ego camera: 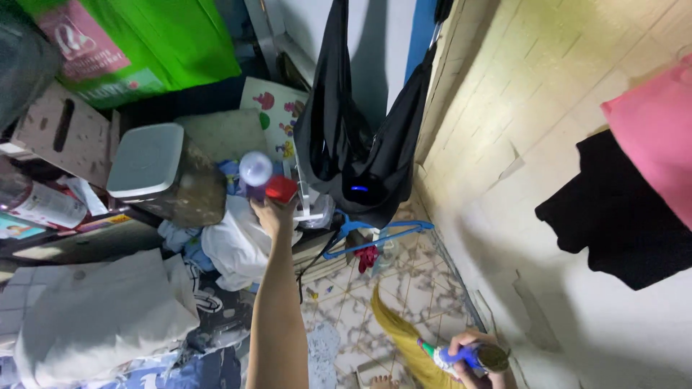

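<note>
My left hand (272,214) reaches far out at the end of my outstretched arm and grips a small red-capped object (281,189). Right beside it is a purple bottle with a round white top (254,170); whether the hand also holds it I cannot tell. My right hand (467,354) is low at the bottom right, closed around the blue handle (461,356) of a yellow-bristled brush (402,336). A round brassy disc (493,357) shows just past its fingers. Below lies a marble-patterned tile floor (425,284).
A black bag (360,144) hangs in the middle above a blue hanger (378,236). To the left stand a jar with a white lid (148,162), a cardboard box (61,126), a green bag (151,36) and piled white cloths (97,313). Pink and black clothes (634,187) hang on the right wall.
</note>
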